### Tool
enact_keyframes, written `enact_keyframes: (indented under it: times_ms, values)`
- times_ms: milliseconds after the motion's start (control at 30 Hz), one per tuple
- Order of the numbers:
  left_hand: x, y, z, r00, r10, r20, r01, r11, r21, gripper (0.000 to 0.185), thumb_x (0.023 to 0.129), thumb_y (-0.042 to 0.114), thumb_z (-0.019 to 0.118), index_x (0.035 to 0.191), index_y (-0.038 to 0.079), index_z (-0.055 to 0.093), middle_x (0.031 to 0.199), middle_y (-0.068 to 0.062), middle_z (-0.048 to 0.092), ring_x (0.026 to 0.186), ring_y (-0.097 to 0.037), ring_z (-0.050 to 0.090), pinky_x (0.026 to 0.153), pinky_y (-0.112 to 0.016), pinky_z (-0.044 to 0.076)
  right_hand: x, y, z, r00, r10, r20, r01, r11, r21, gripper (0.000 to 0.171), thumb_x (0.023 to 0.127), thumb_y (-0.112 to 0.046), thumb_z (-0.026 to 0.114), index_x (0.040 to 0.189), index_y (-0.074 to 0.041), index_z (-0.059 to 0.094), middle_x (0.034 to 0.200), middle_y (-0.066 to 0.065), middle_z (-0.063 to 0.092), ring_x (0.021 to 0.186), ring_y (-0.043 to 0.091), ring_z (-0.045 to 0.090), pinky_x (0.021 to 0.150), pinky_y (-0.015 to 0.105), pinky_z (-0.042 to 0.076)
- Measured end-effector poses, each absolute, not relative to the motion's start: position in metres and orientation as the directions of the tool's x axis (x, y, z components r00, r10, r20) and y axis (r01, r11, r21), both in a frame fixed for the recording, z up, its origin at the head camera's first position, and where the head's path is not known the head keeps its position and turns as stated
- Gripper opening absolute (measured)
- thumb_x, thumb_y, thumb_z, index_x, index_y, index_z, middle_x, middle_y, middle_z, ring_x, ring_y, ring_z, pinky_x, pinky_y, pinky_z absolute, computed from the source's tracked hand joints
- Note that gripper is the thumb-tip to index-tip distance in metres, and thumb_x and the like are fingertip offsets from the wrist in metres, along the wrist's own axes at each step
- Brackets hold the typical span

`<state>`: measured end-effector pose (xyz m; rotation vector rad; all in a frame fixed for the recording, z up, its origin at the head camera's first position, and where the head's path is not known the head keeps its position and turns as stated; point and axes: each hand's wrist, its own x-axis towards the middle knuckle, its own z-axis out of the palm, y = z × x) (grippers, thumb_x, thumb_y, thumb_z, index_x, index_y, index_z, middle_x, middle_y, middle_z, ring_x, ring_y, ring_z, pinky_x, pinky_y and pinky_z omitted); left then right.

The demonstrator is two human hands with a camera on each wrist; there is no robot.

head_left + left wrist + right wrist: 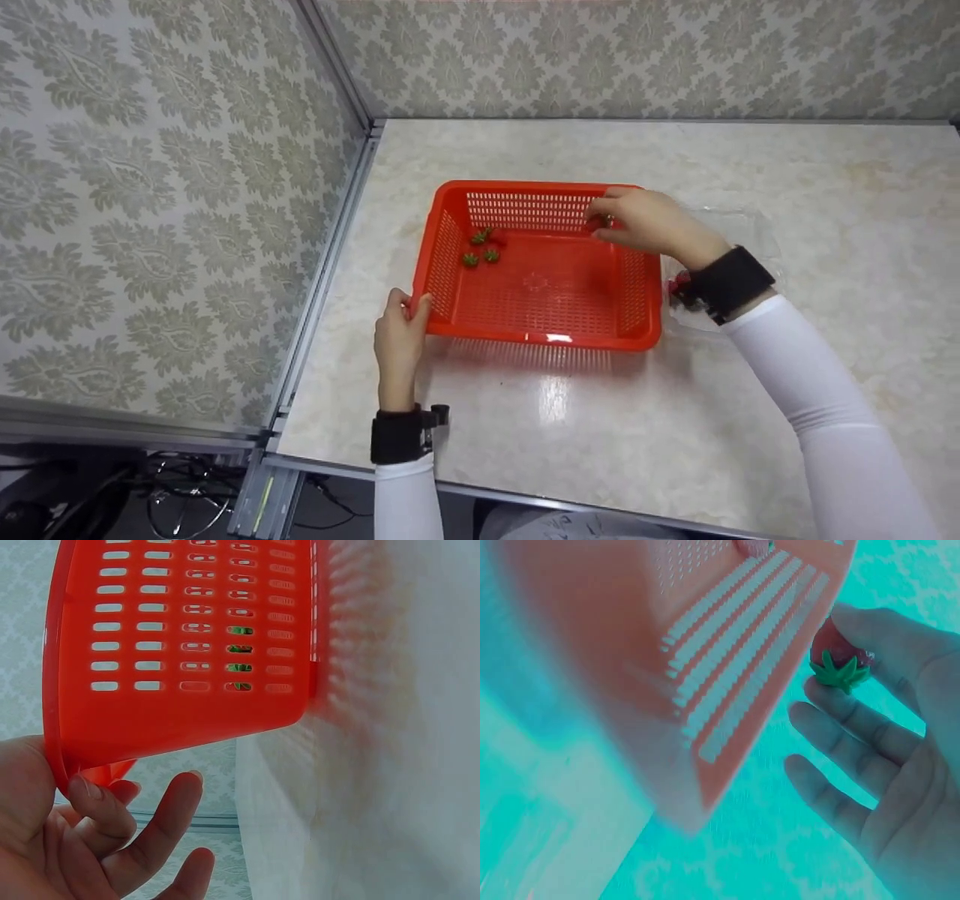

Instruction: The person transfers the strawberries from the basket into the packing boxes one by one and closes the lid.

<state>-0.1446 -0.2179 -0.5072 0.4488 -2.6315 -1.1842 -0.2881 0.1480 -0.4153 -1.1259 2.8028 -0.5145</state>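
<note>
As the left hand (pixel 400 334) grips the basket (pixel 547 304), long axis crosswise, the right (pixel 649 221) pinches a strawberry (pixel 840 662).

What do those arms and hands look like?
The left sleeve and right sleeve are white and snug. The left wristband and right wristband are wide and black; a small black piece sticks out from the left one. The left hand and right hand are bare.

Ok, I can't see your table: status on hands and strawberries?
Left hand grips red basket by its rim. Right hand pinches one strawberry near far right corner. More strawberries inside. Nothing visibly blocking.
</note>
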Motion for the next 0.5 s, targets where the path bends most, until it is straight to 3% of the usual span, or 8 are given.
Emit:
enact_keyframes:
  times_ms: [267, 500]
  values:
    - [-0.146, -0.217, -0.507, -0.935, -0.35, 0.067, -0.18, 0.625, 0.759, 0.028, 0.099, 0.031, 0.064, 0.092, 0.008, 0.05, 0.06, 0.001, 0.039, 0.053, -0.016, 0.039, 0.051, -0.031, 0.028, -0.26, 0.212, -0.413, -0.804, -0.577, 0.146, -0.589, 0.737, -0.332, 0.024, 0.091, -0.016, 0.076, 0.113, -0.008, 0.07, 0.099, 0.008, 0.064, 0.082, 0.023, 0.059, 0.07, 0.043, 0.048]
    - [-0.145, -0.219, -0.51, -0.934, -0.351, 0.068, -0.179, 0.624, 0.761, 0.028, 0.1, 0.031, 0.064, 0.093, 0.007, 0.051, 0.061, 0.001, 0.038, 0.054, -0.017, 0.039, 0.051, -0.032, 0.029, -0.231, 0.248, -0.432, -0.851, -0.523, 0.051, -0.505, 0.787, -0.354, 0.025, 0.09, -0.016, 0.077, 0.114, -0.009, 0.071, 0.101, 0.007, 0.066, 0.088, 0.025, 0.062, 0.076, 0.046, 0.052]
